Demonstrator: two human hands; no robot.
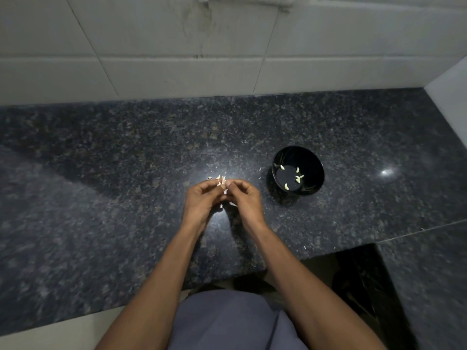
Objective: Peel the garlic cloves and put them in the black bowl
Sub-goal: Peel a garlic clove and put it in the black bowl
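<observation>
Head view, single frame. A dark speckled polished stone bench [101, 198] fills the middle band of the frame, with pale grey wall tiles [177, 46] across the top and a second tiled face at the upper right edge.

Just below frame centre, the left hand [199, 200] and the right hand [246, 200] meet above the bench, both forearms entering from the bottom edge. The fingers [209, 184] of the left hand are curled inward and hold a small white papery garlic piece [222, 184]; the right hand's thumb and forefinger tips are pinched together on the same piece from its right side. Whether it is one clove or several cannot be told.

Thin white skin scraps [214, 176] lie on the bench just above the hands, and a few more lie under and between the hands.

A round glossy black bowl [313, 157] stands on the bench at right of centre, near the right hand but apart from it. Five or so pale peeled garlic cloves [298, 178] lie scattered on its flat bottom.

At the lower right the bench is cut back in a notch, and a dark recess [358, 274] shows there. Grey-blue clothing [227, 322] of the person occupies the bottom centre.
</observation>
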